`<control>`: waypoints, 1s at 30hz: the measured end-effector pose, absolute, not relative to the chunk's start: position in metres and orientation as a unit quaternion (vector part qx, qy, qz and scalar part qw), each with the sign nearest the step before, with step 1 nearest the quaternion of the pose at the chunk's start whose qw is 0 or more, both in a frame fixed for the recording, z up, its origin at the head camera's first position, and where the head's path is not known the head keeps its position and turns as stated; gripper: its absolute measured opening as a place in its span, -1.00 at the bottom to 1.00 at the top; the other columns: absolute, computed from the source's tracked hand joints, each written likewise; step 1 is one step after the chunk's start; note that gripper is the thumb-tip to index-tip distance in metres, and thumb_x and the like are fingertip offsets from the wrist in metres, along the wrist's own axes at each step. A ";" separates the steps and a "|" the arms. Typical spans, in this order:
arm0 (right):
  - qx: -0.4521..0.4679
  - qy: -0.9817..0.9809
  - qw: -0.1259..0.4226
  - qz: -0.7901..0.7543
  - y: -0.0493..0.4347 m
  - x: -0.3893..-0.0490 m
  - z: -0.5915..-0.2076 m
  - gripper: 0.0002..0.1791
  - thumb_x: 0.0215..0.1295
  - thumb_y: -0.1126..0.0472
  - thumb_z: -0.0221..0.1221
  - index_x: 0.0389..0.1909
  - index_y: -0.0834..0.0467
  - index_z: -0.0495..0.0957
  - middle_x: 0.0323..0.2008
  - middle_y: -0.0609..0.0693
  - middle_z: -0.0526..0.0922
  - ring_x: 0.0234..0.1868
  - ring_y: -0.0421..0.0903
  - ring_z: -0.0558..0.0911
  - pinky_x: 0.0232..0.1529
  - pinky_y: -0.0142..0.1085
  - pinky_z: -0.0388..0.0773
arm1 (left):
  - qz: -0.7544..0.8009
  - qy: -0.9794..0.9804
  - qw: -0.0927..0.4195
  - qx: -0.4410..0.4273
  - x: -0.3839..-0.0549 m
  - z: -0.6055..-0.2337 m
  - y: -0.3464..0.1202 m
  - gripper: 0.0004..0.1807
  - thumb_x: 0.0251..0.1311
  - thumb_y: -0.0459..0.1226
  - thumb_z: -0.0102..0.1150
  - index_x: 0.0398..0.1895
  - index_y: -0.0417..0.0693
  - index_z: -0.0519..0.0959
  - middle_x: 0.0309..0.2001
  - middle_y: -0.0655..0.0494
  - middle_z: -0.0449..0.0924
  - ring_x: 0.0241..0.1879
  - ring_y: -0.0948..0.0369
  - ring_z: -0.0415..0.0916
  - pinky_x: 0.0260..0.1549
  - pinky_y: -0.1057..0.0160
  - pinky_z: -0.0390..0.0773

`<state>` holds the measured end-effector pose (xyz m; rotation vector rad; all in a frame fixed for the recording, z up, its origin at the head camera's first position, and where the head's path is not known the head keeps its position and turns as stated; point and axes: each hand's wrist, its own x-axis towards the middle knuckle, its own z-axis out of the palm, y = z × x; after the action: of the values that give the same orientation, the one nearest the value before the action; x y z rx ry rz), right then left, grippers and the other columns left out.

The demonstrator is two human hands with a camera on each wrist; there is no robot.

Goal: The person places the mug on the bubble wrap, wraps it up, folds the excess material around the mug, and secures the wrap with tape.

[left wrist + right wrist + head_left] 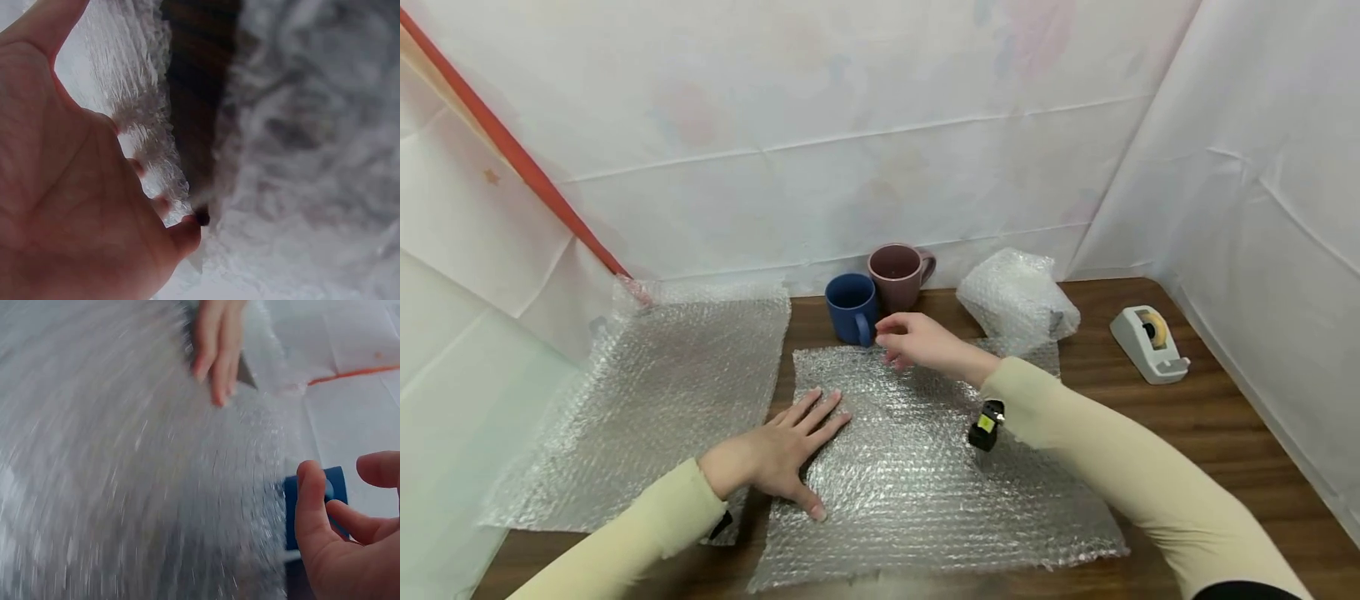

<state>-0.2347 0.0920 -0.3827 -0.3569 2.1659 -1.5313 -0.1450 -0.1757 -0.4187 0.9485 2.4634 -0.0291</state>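
My left hand [775, 457] lies with spread, straight fingers over the left edge of a bubble wrap sheet [917, 500]. In the left wrist view its palm [81, 175] shows beside the wrap. Reaching over the sheet's far edge, my right hand [928, 343] has loosely bent fingers and nothing between them. Its fingertips are right by the handle of a blue mug [842, 319], which stands upright just past the sheet. In the right wrist view, the fingers partly hide the blue mug [336, 480]. Behind it stands a mauve mug [895, 292], handle to the right.
A second bubble wrap sheet [692, 375] spreads across the table's left side. A bubble-wrapped bundle [1015, 292] sits at the back right, overlapping the main sheet's far corner. A white tape dispenser [1135, 346] stands farther right on the wooden table [1210, 425]. White cloth [850, 125] hangs behind.
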 end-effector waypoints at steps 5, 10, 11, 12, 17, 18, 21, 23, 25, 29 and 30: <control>-0.062 0.726 0.277 -0.627 0.072 -0.243 -0.393 -0.43 0.54 0.11 0.06 0.45 0.23 0.24 0.28 0.20 0.46 -0.07 -0.02 0.71 -0.03 -0.12 0.63 | -0.023 0.906 0.254 0.337 -0.146 -0.418 -0.175 0.43 -0.27 0.57 0.16 0.63 0.20 -0.24 0.59 0.10 -0.57 0.53 -0.06 -0.59 0.42 -0.20 -0.10; -0.053 0.711 0.287 -0.640 0.061 -0.251 -0.400 -0.45 0.56 0.05 0.02 0.42 0.23 0.26 0.23 0.17 0.51 -0.09 -0.04 0.71 -0.11 -0.23 0.65 | -0.026 0.906 0.257 0.334 -0.146 -0.418 -0.174 0.44 -0.28 0.56 0.18 0.63 0.20 -0.25 0.59 0.10 -0.59 0.53 -0.06 -0.61 0.43 -0.18 -0.13; -0.053 0.712 0.281 -0.641 0.060 -0.252 -0.402 -0.49 0.57 0.04 0.00 0.37 0.24 0.33 0.19 0.16 0.55 -0.11 -0.05 0.71 -0.14 -0.25 0.64 | -0.027 0.906 0.257 0.334 -0.146 -0.418 -0.173 0.44 -0.28 0.56 0.19 0.63 0.20 -0.25 0.59 0.10 -0.59 0.53 -0.06 -0.61 0.43 -0.16 -0.14; -0.055 0.716 0.272 -0.641 0.058 -0.254 -0.403 -0.51 0.57 0.03 -0.01 0.32 0.26 0.39 0.13 0.16 0.58 -0.15 -0.07 0.71 -0.16 -0.27 0.63 | -0.029 0.907 0.256 0.334 -0.146 -0.418 -0.172 0.45 -0.28 0.56 0.19 0.63 0.19 -0.25 0.59 0.10 -0.59 0.53 -0.06 -0.60 0.44 -0.15 -0.14; -0.062 0.737 0.217 -0.637 0.053 -0.259 -0.408 -0.58 0.60 0.09 -0.06 0.06 0.36 0.55 -0.12 0.12 0.67 -0.32 -0.15 0.66 -0.20 -0.30 0.59 | -0.029 0.908 0.261 0.325 -0.145 -0.417 -0.170 0.45 -0.29 0.53 0.24 0.63 0.20 -0.24 0.59 0.11 -0.59 0.53 -0.04 -0.61 0.45 -0.12 -0.15; -0.060 0.739 0.207 -0.638 0.052 -0.260 -0.408 -0.60 0.60 0.11 -0.07 0.04 0.37 0.56 -0.14 0.12 0.67 -0.33 -0.16 0.66 -0.18 -0.28 0.60 | -0.030 0.908 0.263 0.324 -0.145 -0.417 -0.169 0.45 -0.29 0.53 0.24 0.63 0.20 -0.24 0.59 0.11 -0.59 0.53 -0.03 -0.61 0.45 -0.11 -0.15; -0.056 0.743 0.184 -0.641 0.052 -0.259 -0.409 -0.63 0.60 0.16 -0.07 0.00 0.38 0.57 -0.17 0.12 0.67 -0.33 -0.16 0.66 -0.11 -0.21 0.61 | -0.031 0.908 0.269 0.320 -0.145 -0.416 -0.168 0.45 -0.30 0.53 0.24 0.63 0.21 -0.25 0.59 0.12 -0.60 0.53 -0.02 -0.62 0.45 -0.11 -0.15; -0.059 0.743 0.176 -0.643 0.053 -0.258 -0.408 -0.65 0.59 0.18 -0.06 -0.01 0.38 0.57 -0.17 0.14 0.67 -0.33 -0.16 0.66 -0.07 -0.15 0.62 | -0.033 0.909 0.268 0.318 -0.144 -0.415 -0.168 0.46 -0.30 0.54 0.24 0.63 0.22 -0.25 0.59 0.12 -0.59 0.53 -0.02 -0.61 0.45 -0.11 -0.15; -0.072 0.744 0.170 -0.643 0.056 -0.256 -0.406 -0.67 0.59 0.20 -0.05 -0.03 0.38 0.58 -0.17 0.15 0.67 -0.33 -0.14 0.67 -0.04 -0.11 0.62 | -0.036 0.909 0.267 0.317 -0.144 -0.414 -0.168 0.46 -0.31 0.54 0.24 0.63 0.23 -0.25 0.59 0.13 -0.60 0.53 -0.02 -0.61 0.45 -0.10 -0.15; -0.111 0.749 0.155 -0.635 0.065 -0.252 -0.397 -0.68 0.58 0.21 -0.04 -0.04 0.36 0.58 -0.18 0.17 0.67 -0.30 -0.04 0.68 -0.02 0.01 0.60 | -0.033 0.911 0.262 0.317 -0.143 -0.413 -0.169 0.45 -0.32 0.54 0.23 0.63 0.23 -0.24 0.59 0.14 -0.58 0.53 -0.02 -0.59 0.43 -0.15 -0.10; -0.120 0.749 0.153 -0.633 0.069 -0.251 -0.394 -0.69 0.58 0.21 -0.04 -0.05 0.36 0.58 -0.18 0.17 0.67 -0.28 0.02 0.68 -0.02 0.04 0.58 | -0.029 0.911 0.263 0.317 -0.143 -0.413 -0.169 0.45 -0.32 0.54 0.23 0.63 0.23 -0.24 0.59 0.15 -0.58 0.54 -0.02 -0.58 0.43 -0.16 -0.08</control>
<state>-0.2509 0.0694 -0.3944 -0.3441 2.1498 -1.8160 -0.1428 -0.1694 -0.4130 0.8578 2.4641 -0.0795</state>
